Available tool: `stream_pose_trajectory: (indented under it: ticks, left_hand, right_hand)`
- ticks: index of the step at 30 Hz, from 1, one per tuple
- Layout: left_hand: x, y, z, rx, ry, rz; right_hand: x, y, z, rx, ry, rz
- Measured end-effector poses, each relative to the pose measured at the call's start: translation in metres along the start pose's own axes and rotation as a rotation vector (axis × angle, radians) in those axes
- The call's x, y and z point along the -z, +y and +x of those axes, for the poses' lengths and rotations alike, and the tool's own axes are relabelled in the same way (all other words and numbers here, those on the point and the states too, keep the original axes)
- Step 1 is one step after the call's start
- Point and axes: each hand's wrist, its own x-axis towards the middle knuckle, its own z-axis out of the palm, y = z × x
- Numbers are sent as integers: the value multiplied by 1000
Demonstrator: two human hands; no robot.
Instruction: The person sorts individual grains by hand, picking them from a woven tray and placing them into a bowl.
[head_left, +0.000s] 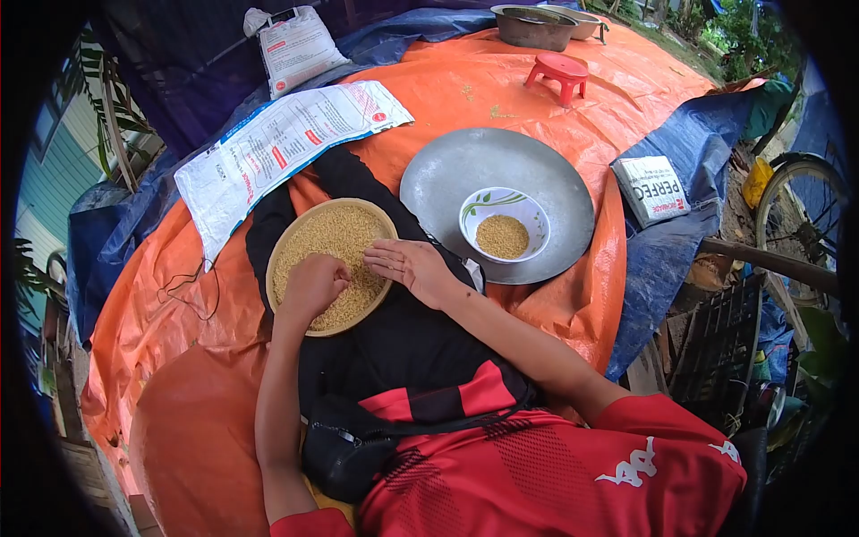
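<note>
A round tan basket (pixel 394 231) filled with yellowish grain (pixel 335 233), like unhusked rice, rests on my lap. My left hand (pixel 313 281) is over the grain with its fingers curled in; whatever they hold is too small or hidden to name. Across the basket's right rim lies my right hand (pixel 413 270), fingers stretched out flat, tips over the grain. Right of the basket, a white bowl (pixel 473 211) with a green leaf pattern holds more golden grain (pixel 503 237). The bowl sits on a wide round metal tray (pixel 438 174).
An orange tarp (pixel 206 403) covers the ground over a blue tarp (pixel 658 295). A printed sack (pixel 268 148) lies across my shins, with a full bag (pixel 295 49) behind. A red stool (pixel 559 70), basins (pixel 534 29) and a folded sack (pixel 650 190) stand farther off. A bicycle wheel (pixel 761 210) is right.
</note>
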Motion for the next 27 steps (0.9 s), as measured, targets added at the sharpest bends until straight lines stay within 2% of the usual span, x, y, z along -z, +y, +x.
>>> stream_pose_trajectory:
  ticks: [17,27]
  left_hand:
    - [3,1,1,41,-60,-23]
    - [4,-3,2,-69,123,-5]
  right_hand:
    - [0,0,0,-5,10,-15]
    - [-3,-2,-1,-23,24,-29]
